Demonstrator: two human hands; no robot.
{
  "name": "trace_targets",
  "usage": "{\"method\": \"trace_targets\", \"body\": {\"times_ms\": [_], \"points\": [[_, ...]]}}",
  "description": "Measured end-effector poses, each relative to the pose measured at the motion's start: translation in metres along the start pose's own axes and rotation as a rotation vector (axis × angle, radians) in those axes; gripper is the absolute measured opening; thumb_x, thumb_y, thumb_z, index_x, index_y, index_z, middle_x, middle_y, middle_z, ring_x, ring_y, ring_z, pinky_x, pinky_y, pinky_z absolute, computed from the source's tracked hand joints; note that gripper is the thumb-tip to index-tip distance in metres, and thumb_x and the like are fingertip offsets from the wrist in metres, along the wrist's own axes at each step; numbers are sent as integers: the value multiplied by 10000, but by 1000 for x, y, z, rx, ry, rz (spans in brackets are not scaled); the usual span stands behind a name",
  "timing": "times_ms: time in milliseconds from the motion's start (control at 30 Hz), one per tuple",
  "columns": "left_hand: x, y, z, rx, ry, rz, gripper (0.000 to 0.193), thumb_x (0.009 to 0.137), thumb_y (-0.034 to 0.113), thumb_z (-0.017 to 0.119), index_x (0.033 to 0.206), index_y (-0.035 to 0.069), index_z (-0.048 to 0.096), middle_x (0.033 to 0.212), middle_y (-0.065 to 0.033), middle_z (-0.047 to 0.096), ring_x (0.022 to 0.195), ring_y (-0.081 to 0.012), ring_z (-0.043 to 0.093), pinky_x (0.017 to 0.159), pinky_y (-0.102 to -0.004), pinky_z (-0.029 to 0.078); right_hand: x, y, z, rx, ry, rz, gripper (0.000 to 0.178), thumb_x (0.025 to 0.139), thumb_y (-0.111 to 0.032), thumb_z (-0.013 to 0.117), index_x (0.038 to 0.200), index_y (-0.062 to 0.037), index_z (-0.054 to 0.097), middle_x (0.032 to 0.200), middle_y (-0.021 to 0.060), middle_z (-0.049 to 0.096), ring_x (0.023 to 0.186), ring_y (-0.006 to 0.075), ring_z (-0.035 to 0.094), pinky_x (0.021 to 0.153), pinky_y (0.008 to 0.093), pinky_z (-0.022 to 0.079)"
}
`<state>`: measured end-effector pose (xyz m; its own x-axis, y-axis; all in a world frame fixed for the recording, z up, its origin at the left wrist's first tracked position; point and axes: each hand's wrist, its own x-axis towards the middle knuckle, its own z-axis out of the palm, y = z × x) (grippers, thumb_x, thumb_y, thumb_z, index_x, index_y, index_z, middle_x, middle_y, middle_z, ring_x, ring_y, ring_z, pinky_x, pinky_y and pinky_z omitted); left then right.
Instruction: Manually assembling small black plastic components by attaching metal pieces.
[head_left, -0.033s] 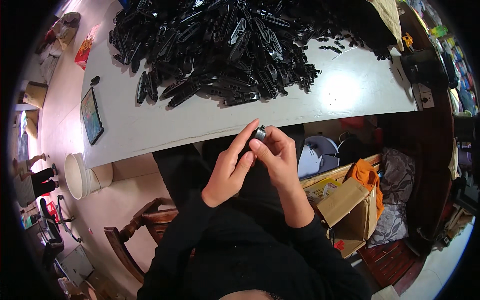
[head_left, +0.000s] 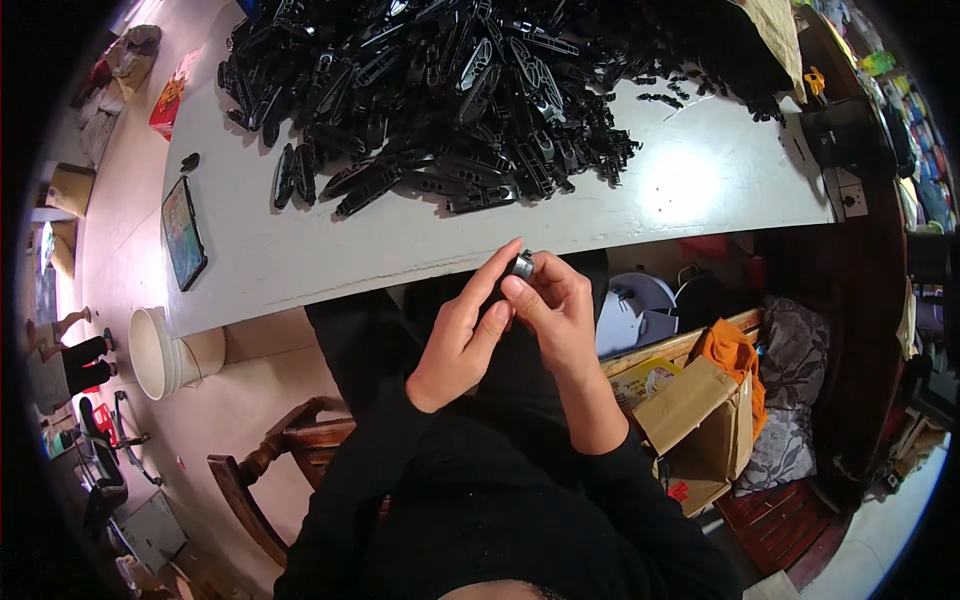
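Note:
Just beyond my lap, close to the table's near edge, both hands meet around a small black plastic part point(head_left: 522, 264) with a shiny rounded end. My left hand point(head_left: 455, 340) has its fingers drawn together along the part's left side, with the thumb below. From the right, my right hand point(head_left: 560, 315) pinches it between thumb and curled fingers. Most of the part is hidden by the fingers. Farther off, a large heap of long black plastic pieces point(head_left: 430, 110) covers the back of the white table point(head_left: 350, 250).
A phone point(head_left: 183, 235) lies at the table's left edge, near a small black piece point(head_left: 190, 161). White buckets point(head_left: 152, 355) stand on the floor at left, beside a wooden chair point(head_left: 300, 440). An open cardboard box point(head_left: 700, 420) sits at my right. Another person point(head_left: 65, 365) is far left.

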<state>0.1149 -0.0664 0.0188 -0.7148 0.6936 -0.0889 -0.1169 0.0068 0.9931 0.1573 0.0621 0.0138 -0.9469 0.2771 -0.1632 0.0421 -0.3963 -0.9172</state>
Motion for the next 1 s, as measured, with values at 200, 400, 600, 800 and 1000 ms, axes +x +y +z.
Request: {"method": "trace_targets", "body": {"times_ms": [200,400,600,800,1000], "points": [[38,3,-8,585,84,351,608,834,243,608,1361,86,350,873,-95,514,788,-259,510,720,-341,431,28,0,-36,379,82,-189,223,779,-171,590,922,-32,490,796,63,521,706,160,528,646,269,447],[66,-3,-25,1241,337,373,399,710,107,693,1071,62,528,962,-63,479,894,-243,485,728,-354,426,73,-34,-56,-893,193,-447,170,708,-69,583,860,-33,515,780,57,512,681,162,509,654,294,451],[55,-1,-27,1268,339,387,341,704,81,690,1003,62,527,937,-63,507,866,-247,517,729,-347,440,79,-25,-66,-1412,71,-422,207,721,-91,680,896,-61,573,730,105,591,691,293,598,597,322,456],[30,-12,-35,570,346,162,395,742,36,683,1081,-14,487,1001,-116,528,777,-242,599,656,-301,489,58,-26,-61,-594,82,-17,126,801,-111,645,823,-43,541,684,112,631,443,125,485,441,222,360],[12,6,-29,-205,185,-143,374,839,100,636,1151,-10,461,923,-42,507,746,-77,530,596,-202,446,30,-25,-42,62,-142,154,88,832,-72,595,857,-50,514,790,187,649,424,71,422,414,176,315]]}}
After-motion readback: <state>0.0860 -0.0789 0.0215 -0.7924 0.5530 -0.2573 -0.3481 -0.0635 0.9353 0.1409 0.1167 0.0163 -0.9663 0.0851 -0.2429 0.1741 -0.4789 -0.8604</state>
